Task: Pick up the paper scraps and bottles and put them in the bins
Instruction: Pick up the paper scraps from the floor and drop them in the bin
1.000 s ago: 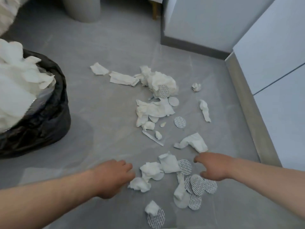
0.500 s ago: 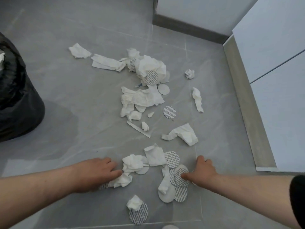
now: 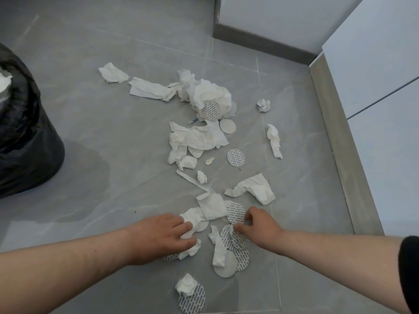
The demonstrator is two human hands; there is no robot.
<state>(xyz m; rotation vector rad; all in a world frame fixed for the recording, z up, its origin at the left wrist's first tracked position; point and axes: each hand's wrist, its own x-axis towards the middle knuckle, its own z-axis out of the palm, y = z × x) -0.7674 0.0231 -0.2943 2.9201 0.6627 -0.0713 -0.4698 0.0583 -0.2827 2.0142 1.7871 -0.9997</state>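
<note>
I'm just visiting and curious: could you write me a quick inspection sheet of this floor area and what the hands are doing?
Surface: grey tiled floor, darker patch beside the bag.
Job's things: white paper scraps scattered mid-floor; black bin bag at left, with white paper inside; no bottles seen.
Clutter: printed round discs among the scraps.
Grippers: left hand grasping a crumpled scrap; right hand pinching at a disc pile.
Cables: nothing seen.
Surroundings: white cabinets at right, grey skirting.

Grey tiled floor (image 3: 113,137), white cabinets (image 3: 374,64) on right
</note>
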